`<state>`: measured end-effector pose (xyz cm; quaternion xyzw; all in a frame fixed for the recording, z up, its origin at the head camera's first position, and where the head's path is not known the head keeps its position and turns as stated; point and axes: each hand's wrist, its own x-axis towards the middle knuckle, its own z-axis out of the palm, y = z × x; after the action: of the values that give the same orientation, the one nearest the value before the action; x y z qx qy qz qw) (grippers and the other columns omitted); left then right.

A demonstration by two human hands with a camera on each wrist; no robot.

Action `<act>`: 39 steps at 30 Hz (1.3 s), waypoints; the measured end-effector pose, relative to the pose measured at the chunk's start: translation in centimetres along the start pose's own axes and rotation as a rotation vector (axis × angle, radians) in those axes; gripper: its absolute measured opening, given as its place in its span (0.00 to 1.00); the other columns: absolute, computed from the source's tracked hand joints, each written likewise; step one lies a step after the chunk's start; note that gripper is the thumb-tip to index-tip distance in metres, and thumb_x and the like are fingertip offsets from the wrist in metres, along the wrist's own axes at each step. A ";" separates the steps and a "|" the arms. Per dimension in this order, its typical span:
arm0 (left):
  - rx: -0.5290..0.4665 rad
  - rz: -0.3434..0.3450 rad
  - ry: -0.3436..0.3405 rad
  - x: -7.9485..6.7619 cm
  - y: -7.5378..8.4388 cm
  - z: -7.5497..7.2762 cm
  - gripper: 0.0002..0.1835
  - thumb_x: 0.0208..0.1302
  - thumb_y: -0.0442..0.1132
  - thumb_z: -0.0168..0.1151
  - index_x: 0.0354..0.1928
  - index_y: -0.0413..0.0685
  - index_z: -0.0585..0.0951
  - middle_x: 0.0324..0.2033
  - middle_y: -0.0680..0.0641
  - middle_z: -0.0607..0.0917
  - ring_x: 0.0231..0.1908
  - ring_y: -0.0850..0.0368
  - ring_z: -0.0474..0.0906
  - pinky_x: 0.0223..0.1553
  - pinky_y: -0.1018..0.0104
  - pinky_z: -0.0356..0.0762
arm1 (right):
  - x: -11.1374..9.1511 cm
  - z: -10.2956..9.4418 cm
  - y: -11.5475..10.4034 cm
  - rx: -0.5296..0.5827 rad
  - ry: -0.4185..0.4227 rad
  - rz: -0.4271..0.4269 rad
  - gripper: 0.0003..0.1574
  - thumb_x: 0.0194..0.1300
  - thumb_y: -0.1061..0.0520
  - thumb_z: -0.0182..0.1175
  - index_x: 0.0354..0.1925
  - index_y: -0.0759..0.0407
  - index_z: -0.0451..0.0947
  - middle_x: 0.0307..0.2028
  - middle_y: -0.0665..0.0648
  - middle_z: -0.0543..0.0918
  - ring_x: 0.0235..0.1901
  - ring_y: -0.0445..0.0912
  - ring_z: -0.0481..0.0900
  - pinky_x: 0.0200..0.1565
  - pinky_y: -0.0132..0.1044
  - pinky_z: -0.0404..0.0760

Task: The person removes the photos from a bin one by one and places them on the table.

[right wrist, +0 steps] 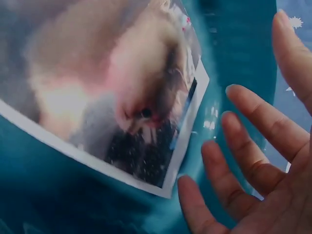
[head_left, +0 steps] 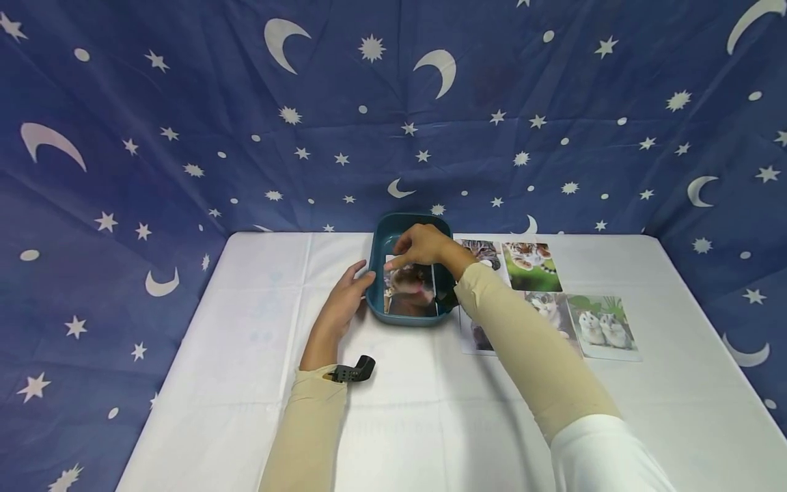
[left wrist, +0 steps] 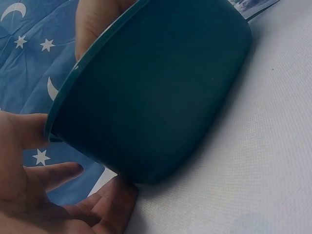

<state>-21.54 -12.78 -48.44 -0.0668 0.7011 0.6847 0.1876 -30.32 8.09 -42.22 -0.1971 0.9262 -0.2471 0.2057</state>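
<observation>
A teal plastic basin [head_left: 402,321] stands at the back middle of the white table. Inside it lies a glossy photo card [head_left: 410,302] with a white border; glare and reflections blur its picture. My left hand [head_left: 344,304] is at the basin's left side. In the left wrist view, one digit meets the rim and other fingertips sit low by the basin's base. Over the basin is my right hand [head_left: 424,246]. The right wrist view shows its fingers [right wrist: 253,156] spread loosely beside the card's edge, holding nothing.
Right of the basin lie several photo cards: a tiger on grass [head_left: 531,268], two white hamsters [head_left: 602,329], a cat picture [head_left: 550,307] and others partly covered by the right arm. A blue cloth [head_left: 344,137] with moons and stars hangs behind the white table [head_left: 393,424].
</observation>
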 end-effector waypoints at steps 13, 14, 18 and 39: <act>0.003 0.012 -0.011 0.2 -0.2 -0.1 0.34 0.78 0.51 0.52 0.80 0.54 0.57 0.68 0.39 0.74 0.72 0.44 0.69 0.75 0.48 0.60 | 1.4 2.0 0.8 0.006 -0.015 0.098 0.24 0.58 0.33 0.73 0.40 0.48 0.90 0.39 0.49 0.89 0.45 0.48 0.81 0.54 0.42 0.79; 0.006 0.009 -0.009 0.2 -0.2 -0.1 0.34 0.78 0.51 0.52 0.80 0.55 0.57 0.68 0.39 0.74 0.72 0.44 0.69 0.75 0.48 0.60 | 1.4 2.1 0.7 0.007 -0.013 0.101 0.23 0.58 0.33 0.73 0.39 0.48 0.90 0.39 0.49 0.89 0.44 0.48 0.81 0.53 0.42 0.79; 0.007 0.004 -0.003 0.2 -0.3 0.0 0.34 0.78 0.51 0.53 0.80 0.55 0.57 0.68 0.39 0.75 0.71 0.44 0.69 0.75 0.48 0.61 | 1.6 2.4 0.9 0.002 -0.003 0.107 0.21 0.57 0.35 0.74 0.36 0.49 0.90 0.37 0.49 0.88 0.43 0.48 0.79 0.50 0.40 0.78; -0.002 -0.006 0.001 0.1 0.2 0.1 0.33 0.78 0.50 0.53 0.80 0.55 0.57 0.67 0.39 0.73 0.70 0.43 0.70 0.74 0.47 0.63 | -0.4 -0.8 -1.1 -0.076 -0.344 -0.116 0.28 0.75 0.56 0.58 0.70 0.48 0.74 0.58 0.57 0.84 0.48 0.47 0.81 0.55 0.42 0.80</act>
<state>-21.69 -12.70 -48.30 -0.0694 0.7004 0.6847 0.1891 -30.13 7.69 -40.88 -0.2973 0.8731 -0.1858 0.3388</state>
